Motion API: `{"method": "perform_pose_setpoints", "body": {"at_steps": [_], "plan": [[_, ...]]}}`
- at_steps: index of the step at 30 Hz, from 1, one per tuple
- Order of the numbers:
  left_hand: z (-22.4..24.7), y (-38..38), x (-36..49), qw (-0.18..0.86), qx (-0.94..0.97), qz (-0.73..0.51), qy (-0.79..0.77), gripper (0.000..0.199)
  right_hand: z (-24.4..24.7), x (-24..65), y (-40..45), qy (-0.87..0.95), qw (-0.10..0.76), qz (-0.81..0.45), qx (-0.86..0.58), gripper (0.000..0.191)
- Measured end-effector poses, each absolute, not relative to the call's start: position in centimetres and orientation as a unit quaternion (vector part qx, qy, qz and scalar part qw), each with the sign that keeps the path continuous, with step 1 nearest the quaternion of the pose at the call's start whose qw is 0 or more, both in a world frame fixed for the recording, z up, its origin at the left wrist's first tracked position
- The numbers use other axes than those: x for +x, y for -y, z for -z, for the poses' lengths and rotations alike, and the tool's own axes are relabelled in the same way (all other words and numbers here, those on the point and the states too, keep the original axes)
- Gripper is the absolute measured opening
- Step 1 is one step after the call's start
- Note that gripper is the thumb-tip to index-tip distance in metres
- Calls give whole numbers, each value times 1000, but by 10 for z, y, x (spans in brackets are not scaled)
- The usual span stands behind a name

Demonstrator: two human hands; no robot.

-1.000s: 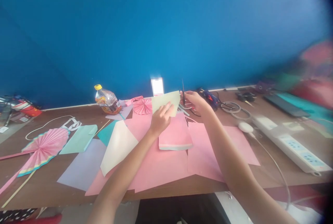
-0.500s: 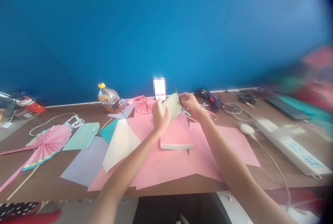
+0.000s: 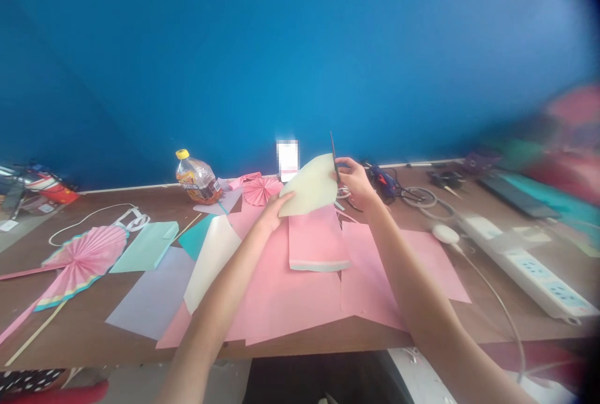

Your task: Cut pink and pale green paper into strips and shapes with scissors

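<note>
On table [image 3: 89, 335]: paper fan [image 3: 87, 257], left; folded paper [image 3: 146, 247], right of fan; bottle [image 3: 199, 182], far, left of phone [image 3: 287, 160]; phone before wall [image 3: 300, 47]; paper stack [image 3: 317, 242] on loose sheets [image 3: 295, 310], centre; power strip [image 3: 529, 272], right. Raised sheet [image 3: 309, 188] between left hand [image 3: 272, 213] and right hand [image 3: 354, 179].

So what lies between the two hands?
In the head view, a pale sheet, held by the left hand, and a thin dark tool in the right hand.

- left hand [image 3: 270, 215] + right hand [image 3: 355, 180]: bare
- left forearm [image 3: 219, 304] + right forearm [image 3: 417, 285]: bare, slim, tapering toward wrists
- black garment [image 3: 323, 373] over lap, plain; type unclear
</note>
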State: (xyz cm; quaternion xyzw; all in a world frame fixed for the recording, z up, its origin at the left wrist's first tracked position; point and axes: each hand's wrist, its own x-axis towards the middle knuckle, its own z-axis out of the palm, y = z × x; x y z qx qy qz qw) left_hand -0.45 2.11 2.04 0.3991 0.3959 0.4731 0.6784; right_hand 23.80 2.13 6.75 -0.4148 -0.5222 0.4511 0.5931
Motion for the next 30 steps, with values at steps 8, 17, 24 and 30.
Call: {"method": "perform_pose_setpoints", "body": {"at_steps": [8, 17, 24, 30], "plan": [[-5, -22, -9, 658, 476, -461, -357, 50, -66, 239, -22, 529, 588, -440, -425, 45], [-13, -22, -29, 647, 559, -379, -354, 60, -66, 245, -25, 506, 573, -442, -470, 44], [-28, -22, -54, 668, 607, -249, -352, 62, -67, 251, -20, 498, 505, -513, -483, 42], [-35, -22, -57, 657, 586, -291, -375, 64, -65, 244, -15, 567, 396, -552, -467, 38]]}}
